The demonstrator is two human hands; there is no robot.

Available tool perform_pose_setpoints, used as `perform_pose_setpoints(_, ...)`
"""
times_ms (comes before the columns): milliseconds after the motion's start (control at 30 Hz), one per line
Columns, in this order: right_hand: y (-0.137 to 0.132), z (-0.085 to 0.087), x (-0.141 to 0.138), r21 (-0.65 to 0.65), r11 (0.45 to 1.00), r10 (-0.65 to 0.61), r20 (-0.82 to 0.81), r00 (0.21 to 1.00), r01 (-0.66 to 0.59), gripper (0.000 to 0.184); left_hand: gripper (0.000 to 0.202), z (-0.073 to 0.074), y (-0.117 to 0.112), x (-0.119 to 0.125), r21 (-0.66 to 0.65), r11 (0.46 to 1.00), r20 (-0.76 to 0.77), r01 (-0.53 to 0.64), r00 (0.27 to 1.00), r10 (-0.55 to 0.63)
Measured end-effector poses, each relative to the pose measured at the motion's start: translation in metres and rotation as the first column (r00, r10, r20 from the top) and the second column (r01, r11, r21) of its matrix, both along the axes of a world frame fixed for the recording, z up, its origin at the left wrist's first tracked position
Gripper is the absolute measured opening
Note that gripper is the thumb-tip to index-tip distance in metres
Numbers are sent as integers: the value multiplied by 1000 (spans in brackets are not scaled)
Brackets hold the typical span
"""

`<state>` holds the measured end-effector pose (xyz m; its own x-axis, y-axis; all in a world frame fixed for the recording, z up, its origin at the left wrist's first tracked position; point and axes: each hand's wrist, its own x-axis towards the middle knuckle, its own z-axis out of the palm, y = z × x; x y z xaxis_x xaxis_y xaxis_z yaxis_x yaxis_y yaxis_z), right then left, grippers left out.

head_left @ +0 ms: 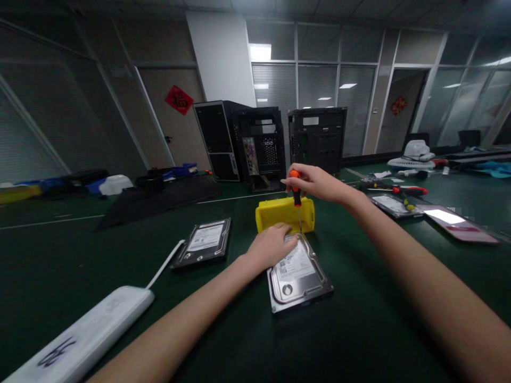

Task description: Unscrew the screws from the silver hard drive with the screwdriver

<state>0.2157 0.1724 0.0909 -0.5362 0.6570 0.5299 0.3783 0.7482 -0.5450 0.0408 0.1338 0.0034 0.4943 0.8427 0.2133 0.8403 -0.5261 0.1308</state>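
A silver hard drive (297, 282) with a white label lies flat on the green table in front of me. My left hand (272, 246) lies over its far left part and holds it, fingers bent over the top; some fingertips are hidden. Above the drive's far right corner, my right hand (313, 183) grips the orange and black handle of a screwdriver (296, 197). The shaft points down, its tip at the drive's far edge. Just behind stands a yellow plastic bin (275, 211), tilted toward me.
To the left lies another hard drive (205, 239), near a white power strip (91, 330). Black computer cases (263, 149) stand at the back. On the right are a third hard drive (393, 205), a phone-like slab (459, 223), pliers (411, 190) and a white cap (417, 150).
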Motion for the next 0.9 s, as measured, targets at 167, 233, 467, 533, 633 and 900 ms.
perform_pose_setpoints(167,4,-4,2,153,985,-88,54,995,79,28,46,0,-1,1,-3,1000,-2,-3,1000,3)
perform_pose_setpoints(233,3,-3,3,168,983,-90,73,993,77,29,46,0,-1,1,-4,1000,-3,-4,1000,4)
perform_pose_setpoints(467,-5,2,-1,111,994,-8,69,998,0,32,47,1,-2,1,-15,1000,-1,-17,1000,17)
perform_pose_setpoints(533,-4,1,0,93,996,-2,55,998,-3,29,47,1,-2,1,-20,1000,0,-15,1000,15)
perform_pose_setpoints(633,-2,-2,1,51,998,-21,33,999,19,25,47,2,-2,1,-26,1000,3,-11,1000,11)
perform_pose_setpoints(900,-4,-1,0,33,999,-14,42,999,13,22,46,2,-1,1,-34,999,8,-9,1000,9)
